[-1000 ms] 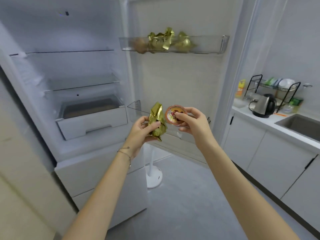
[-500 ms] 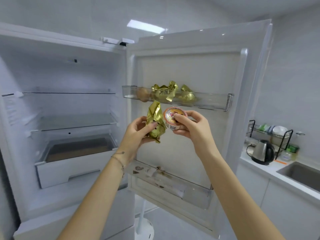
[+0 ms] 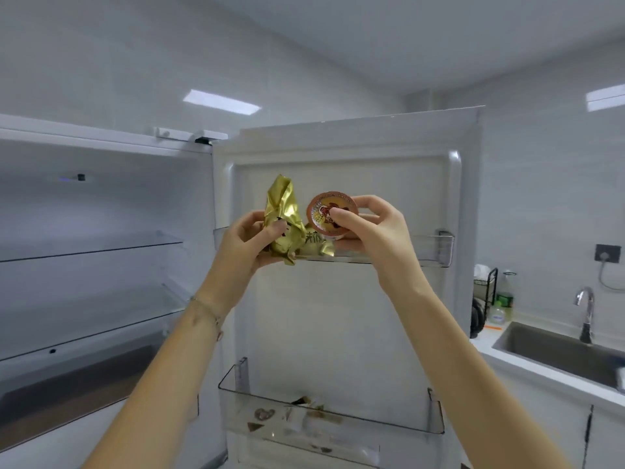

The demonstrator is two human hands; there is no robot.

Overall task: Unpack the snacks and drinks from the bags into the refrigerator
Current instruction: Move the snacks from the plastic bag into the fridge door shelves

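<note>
Before the upper shelf (image 3: 436,249) of the refrigerator door (image 3: 338,319), the left hand (image 3: 248,243) curls round one gold foil packet (image 3: 282,211) and, at its 3 o'clock, the right hand (image 3: 370,230) pinches one round sealed cup (image 3: 326,211) between thumb and fingers; gold wrappers (image 3: 318,247) behind both hands are mostly hidden, and the small items in the lower bin (image 3: 338,426) blur.

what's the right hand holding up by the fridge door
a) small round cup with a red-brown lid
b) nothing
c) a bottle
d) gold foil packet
A: the right hand pinches the small round cup by its red-brown lid, while the gold foil packet sits in the left hand.
</note>
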